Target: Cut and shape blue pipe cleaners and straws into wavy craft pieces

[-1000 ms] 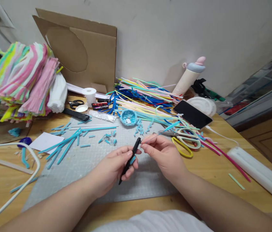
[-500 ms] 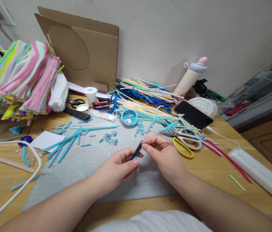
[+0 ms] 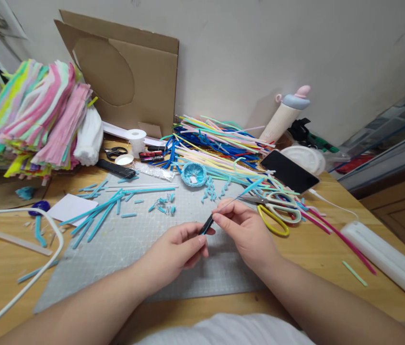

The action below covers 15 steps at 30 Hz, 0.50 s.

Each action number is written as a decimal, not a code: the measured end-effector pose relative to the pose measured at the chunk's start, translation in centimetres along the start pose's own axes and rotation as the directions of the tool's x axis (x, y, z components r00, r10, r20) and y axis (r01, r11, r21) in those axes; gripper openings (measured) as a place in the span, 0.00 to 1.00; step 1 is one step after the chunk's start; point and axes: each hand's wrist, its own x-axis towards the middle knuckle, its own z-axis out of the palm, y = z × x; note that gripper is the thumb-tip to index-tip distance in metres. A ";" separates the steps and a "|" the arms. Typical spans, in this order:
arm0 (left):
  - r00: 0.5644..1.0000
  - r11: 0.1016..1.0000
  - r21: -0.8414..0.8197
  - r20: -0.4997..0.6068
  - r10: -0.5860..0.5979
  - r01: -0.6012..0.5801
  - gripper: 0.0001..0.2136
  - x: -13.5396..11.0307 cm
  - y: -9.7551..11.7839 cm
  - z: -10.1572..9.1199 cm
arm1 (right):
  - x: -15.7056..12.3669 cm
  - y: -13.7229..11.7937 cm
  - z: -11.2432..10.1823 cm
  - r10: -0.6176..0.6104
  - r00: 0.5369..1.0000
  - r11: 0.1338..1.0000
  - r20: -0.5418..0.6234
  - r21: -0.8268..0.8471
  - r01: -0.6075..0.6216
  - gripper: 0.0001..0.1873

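Observation:
Over the grey cutting mat (image 3: 126, 258), my left hand (image 3: 184, 247) is closed round a slim black stick (image 3: 207, 224) that slants up to the right. A bit of blue shows at its lower end. My right hand (image 3: 242, 225) pinches a light blue pipe cleaner (image 3: 250, 189), its thin, bare-looking part between the fingertips and its fuzzy end pointing up right. The fingertips are against the stick's upper end; whether the wire is wound on it cannot be made out. Ahead of my hands lie curled blue pipe cleaner pieces (image 3: 168, 209) and a round blue fuzzy bowl (image 3: 193, 175).
Scissors (image 3: 273, 220) with yellow and white handles lie just right of my right hand. Straight blue pipe cleaners (image 3: 98, 215) lie at left, colourful ones (image 3: 220, 143) behind. A phone (image 3: 290, 171), a power strip (image 3: 385, 258) and a white cable (image 3: 59, 235) flank the mat.
The whole view has shifted slightly. The black stick has turned a little between my fingers and lies flatter. Both hands keep their holds.

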 end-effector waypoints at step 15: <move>0.997 1.000 0.008 -0.081 -0.004 0.005 0.13 0.5 -0.4 -0.7 | 1.2 -1.9 -0.9 -0.041 0.981 0.990 -0.192 0.126 0.066 0.09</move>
